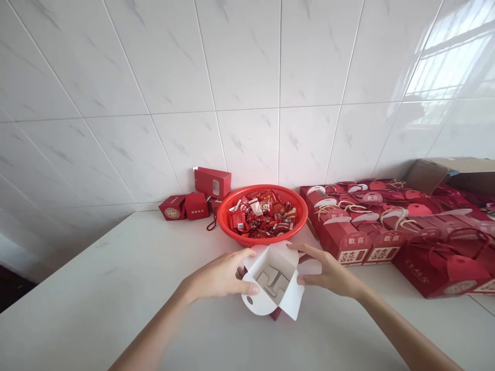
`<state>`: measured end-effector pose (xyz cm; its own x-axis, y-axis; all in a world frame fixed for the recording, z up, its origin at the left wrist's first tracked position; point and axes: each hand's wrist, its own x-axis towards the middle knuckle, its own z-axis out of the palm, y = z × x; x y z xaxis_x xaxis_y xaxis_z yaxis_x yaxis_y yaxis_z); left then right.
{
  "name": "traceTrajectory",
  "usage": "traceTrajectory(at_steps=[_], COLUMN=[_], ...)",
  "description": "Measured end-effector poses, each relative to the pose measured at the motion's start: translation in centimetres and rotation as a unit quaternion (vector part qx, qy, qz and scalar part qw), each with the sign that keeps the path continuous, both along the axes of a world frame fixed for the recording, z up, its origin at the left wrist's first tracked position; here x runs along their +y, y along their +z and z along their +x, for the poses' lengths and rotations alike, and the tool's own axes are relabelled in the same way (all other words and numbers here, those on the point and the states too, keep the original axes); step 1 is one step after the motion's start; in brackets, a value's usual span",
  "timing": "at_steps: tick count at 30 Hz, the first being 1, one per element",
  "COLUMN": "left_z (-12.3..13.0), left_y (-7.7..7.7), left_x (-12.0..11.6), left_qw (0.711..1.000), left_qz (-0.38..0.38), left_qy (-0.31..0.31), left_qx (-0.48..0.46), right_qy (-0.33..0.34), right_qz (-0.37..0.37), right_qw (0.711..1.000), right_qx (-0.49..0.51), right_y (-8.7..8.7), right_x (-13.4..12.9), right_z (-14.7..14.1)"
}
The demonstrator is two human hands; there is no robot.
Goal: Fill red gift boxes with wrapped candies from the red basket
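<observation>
An open-topped paper box [275, 278], white inside with its flaps spread and a bit of red outside showing, is held over the white table just in front of the red basket. My left hand [222, 275] grips its left side, thumb on the near round flap. On the right side, my right hand [328, 270] holds the box between thumb and fingers at the flaps. Interlocked tabs show on the bottom inside; no candy is visible there. The round red plastic basket [228, 234] behind it holds many red-wrapped candies [263, 214].
Small red boxes [197, 206] stand by the wall left of the basket, near a taller red box [212, 183]. Rows of red gift boxes [351, 242] with rope handles fill the right side. A cardboard carton [429, 175] sits at the far right, against the tiled wall [247, 77].
</observation>
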<state>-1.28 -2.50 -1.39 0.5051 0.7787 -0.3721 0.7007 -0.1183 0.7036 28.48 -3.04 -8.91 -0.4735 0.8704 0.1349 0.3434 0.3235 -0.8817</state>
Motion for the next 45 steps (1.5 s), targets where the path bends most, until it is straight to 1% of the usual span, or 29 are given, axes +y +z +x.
traceTrajectory(at_steps=[2,4,7,10,17,20,26,31,33,35,37,39,41,42,44,45], left_z=[0.1,0.2,0.2,0.2,0.0,0.0,0.0,-0.5,-1.0,-1.5,-1.6,-1.2,-0.1,0.6,2.3,3.1], left_y=[0.3,0.6,1.2,1.7,2.2,2.2,2.1,1.8,1.9,1.9,1.8,1.3,0.7,0.4,-0.1,-0.2], left_x=[-0.4,-0.9,-1.6,-1.8,-1.6,-1.5,-1.4,-0.8,0.1,1.8,4.3,7.3,10.4,11.7,13.9,14.6], left_qw=[1.000,0.997,0.991,0.987,0.986,0.985,0.985,0.985,0.983,0.978,0.973,0.973,0.973,0.973,0.965,0.959], left_qz=[0.014,0.045,0.095,0.115,0.152,0.158,0.166,0.172,0.183,0.201,0.223,0.230,0.228,0.219,0.197,0.178], left_qy=[0.004,0.002,-0.016,-0.030,-0.020,-0.017,-0.029,-0.025,-0.012,0.009,0.028,0.023,-0.002,-0.034,-0.103,-0.122], left_qx=[0.026,0.057,0.096,0.113,0.069,0.060,0.049,0.007,-0.025,-0.047,-0.046,-0.020,0.032,0.063,0.140,0.183], right_qy=[-0.005,0.000,0.006,0.000,-0.021,-0.027,-0.031,-0.074,-0.088,-0.091,-0.089,-0.096,-0.109,-0.116,-0.138,-0.150], right_qz=[0.019,0.031,0.045,0.059,0.056,0.048,0.047,0.036,0.042,0.056,0.076,0.100,0.121,0.126,0.109,0.088], right_qw=[1.000,1.000,0.999,0.998,0.994,0.993,0.991,0.988,0.987,0.987,0.987,0.985,0.982,0.981,0.979,0.978], right_qx=[-0.001,0.002,0.020,0.037,0.089,0.105,0.122,0.127,0.126,0.121,0.110,0.100,0.090,0.091,0.104,0.112], right_y=[0.0,0.4,1.0,1.5,1.8,1.8,1.7,1.2,1.5,2.1,3.1,4.0,4.6,4.8,4.9,4.8], right_x=[0.0,-0.2,-0.5,-0.7,-0.7,-0.7,-0.8,-0.6,-0.4,0.2,1.3,3.3,5.8,7.3,10.1,11.4], right_z=[0.0,0.0,0.2,0.2,0.1,-0.1,-0.4,-0.1,0.0,-0.3,-0.9,-1.8,-2.9,-3.6,-4.7,-5.2])
